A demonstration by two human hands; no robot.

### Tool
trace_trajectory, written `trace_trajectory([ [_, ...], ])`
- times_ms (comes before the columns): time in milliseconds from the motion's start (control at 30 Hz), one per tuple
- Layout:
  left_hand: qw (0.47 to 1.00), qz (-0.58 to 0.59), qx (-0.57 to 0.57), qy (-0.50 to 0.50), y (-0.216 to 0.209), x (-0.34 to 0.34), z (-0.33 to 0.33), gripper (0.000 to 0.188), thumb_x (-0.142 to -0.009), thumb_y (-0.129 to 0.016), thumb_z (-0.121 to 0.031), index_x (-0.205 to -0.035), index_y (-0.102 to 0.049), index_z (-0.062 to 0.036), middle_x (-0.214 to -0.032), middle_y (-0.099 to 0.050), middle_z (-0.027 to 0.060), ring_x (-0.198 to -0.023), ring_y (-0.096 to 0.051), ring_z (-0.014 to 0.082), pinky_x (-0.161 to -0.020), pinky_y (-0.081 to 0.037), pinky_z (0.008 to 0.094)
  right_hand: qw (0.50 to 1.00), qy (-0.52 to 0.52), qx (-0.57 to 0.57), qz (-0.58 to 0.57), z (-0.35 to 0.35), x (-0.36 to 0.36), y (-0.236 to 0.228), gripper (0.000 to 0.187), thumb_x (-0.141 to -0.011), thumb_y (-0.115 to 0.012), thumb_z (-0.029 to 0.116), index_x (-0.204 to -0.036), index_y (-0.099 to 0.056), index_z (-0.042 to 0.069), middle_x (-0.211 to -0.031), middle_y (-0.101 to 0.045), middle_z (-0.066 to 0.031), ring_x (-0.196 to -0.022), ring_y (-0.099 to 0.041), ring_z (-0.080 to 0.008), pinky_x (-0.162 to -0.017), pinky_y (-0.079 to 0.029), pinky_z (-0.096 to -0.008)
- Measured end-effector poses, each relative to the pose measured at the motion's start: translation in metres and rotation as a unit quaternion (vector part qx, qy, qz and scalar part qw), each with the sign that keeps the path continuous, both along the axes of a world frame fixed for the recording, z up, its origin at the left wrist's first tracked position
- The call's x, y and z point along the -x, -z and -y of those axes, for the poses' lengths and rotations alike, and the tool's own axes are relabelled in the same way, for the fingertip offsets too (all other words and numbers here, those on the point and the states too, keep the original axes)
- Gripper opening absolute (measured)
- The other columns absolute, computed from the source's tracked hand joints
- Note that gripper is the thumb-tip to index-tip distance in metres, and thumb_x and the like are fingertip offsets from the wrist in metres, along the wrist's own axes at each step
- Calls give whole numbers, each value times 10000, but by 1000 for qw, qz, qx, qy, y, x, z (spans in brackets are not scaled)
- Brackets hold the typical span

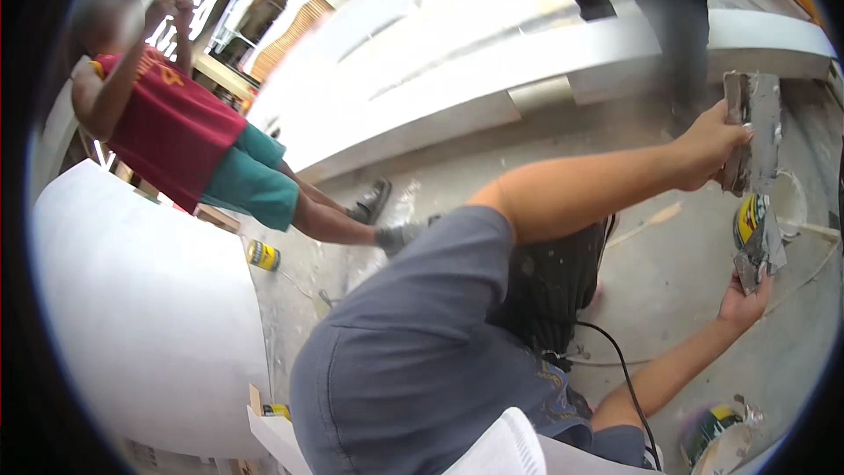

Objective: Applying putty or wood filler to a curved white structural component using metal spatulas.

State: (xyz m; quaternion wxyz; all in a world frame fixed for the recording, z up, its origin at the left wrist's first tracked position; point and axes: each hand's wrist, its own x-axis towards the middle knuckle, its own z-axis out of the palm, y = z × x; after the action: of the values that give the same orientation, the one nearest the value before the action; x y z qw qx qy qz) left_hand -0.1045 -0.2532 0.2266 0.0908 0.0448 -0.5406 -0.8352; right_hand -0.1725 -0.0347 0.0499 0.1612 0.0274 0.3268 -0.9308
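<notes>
My left hand [708, 148] reaches out to the right with its fingers closed on a wide putty knife [763, 132], whose long flat blade carries grey paste. Below it, my right hand [745, 303] grips a smaller putty knife [774, 251], also smeared with grey paste and tilted upward. Just behind that smaller blade is a yellow and black can [750, 218], partly covered by it. The two tools are close to each other but apart.
A person in a red top [167, 127] stands at the left; dark-trousered legs [664, 0] are at the top. A long white panel [475, 105] crosses behind, and a curved white sheet [149, 317] fills the left. A yellow can [264, 255], green-yellow tub [710, 431] and black cable [626, 361] are around me.
</notes>
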Motion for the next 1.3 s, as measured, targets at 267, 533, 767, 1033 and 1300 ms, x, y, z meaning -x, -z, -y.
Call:
trace_trajectory([
  [267,999,30,1,-29,-21,-25,14,298,-907,-363,-254,-1181,-295,-159,-1075,-470,98,-874,-555,321,-580,-506,498,999,-30,8,12,32,-8,-11,330,-818,-528,134,-1136,-466,67,-1007,-554,-67,-862,-560,-177,-652,-454,-289],
  [533,998,-15,58,-10,-26,-37,17,329,-913,-341,-292,-1183,-296,-108,-1106,-462,123,-965,-527,335,-651,-496,522,994,-55,-19,-89,19,-4,-42,404,-817,-532,138,-1188,-423,22,-1132,-496,-102,-1017,-497,-222,-820,-424,-342],
  [767,998,-7,54,38,-2,-9,16,266,-887,-421,-206,-1101,-351,-65,-1002,-503,142,-850,-576,293,-700,-508,502,990,17,-77,-118,15,-16,-63,300,-770,-538,126,-1054,-535,30,-975,-567,-79,-925,-537,-206,-795,-439,-342],
  [1033,983,-17,116,142,0,19,-44,280,-914,-368,-175,-1162,-323,-52,-1072,-505,163,-946,-566,305,-718,-524,505,995,61,55,-61,6,-31,-75,272,-720,-552,-17,-990,-531,-45,-883,-601,-103,-767,-596,-174,-676,-483,-265],
  [1300,945,37,286,151,2,9,-56,246,-908,-394,-157,-1109,-366,-19,-972,-537,146,-776,-607,238,-559,-557,365,999,26,33,-12,-7,-35,-67,252,-711,-568,2,-956,-544,-50,-808,-603,-97,-659,-602,-173,-551,-496,-279],
])
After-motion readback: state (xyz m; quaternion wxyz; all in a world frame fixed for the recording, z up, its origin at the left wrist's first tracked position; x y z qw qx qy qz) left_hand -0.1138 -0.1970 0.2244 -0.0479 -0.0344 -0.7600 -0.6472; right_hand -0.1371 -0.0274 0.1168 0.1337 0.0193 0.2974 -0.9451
